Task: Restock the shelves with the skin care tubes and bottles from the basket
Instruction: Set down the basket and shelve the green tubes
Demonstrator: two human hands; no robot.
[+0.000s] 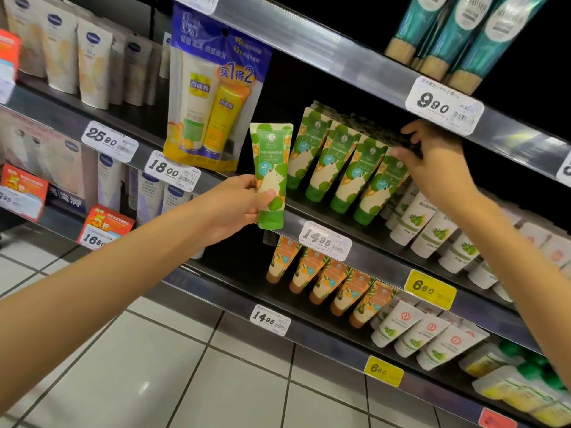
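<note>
Nearest the head camera, the left arm (108,288) stretches out over the white tiled floor (216,381). At its end the left hand (238,205) holds a green tube (272,177) upright, cap down, with its fingers curled round the lower half. That tube is in the air just in front of the shelf (380,257), left of the 14.95 price tag (324,240). On this shelf stands a row of matching green tubes (336,168), leaning back, cap down. The right hand (432,162) reaches to the right end of that row. Its thumb touches the top of the front tube and its fingers go over the tubes behind; I cannot tell whether it grips them or only rests there. A hanging twin pack (210,97) is just left of the held tube. Orange tubes (324,279) fill the shelf below, white tubes (432,233) stand right of the green row, and teal tubes (463,35) stand on the shelf above.
</note>
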